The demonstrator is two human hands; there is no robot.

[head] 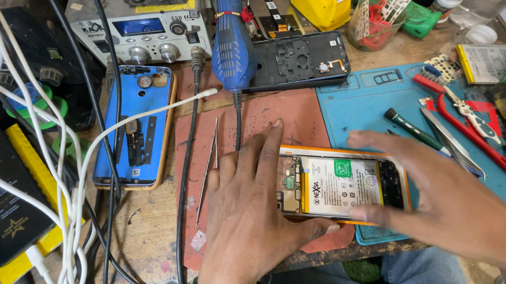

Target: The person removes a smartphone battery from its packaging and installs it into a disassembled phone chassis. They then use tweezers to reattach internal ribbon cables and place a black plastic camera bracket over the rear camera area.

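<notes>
Holding an open phone [340, 184] between them, both hands rest low on the bench. The left hand [249, 214] lies flat with its fingers spread, and its thumb side presses the phone's left end. The right hand [443, 194] curls around the right end, thumb near the front edge and fingers over the back edge. The phone lies on its face with its back off, so the battery shows. Its long side runs left to right, straight between the two hands, and each hand touches one end. It sits where a red mat [264, 128] meets a blue mat [362, 105]. Tweezers [207, 167] lie just left of the left hand. A screwdriver [413, 129] and red pliers [467, 126] lie behind the right hand.
</notes>
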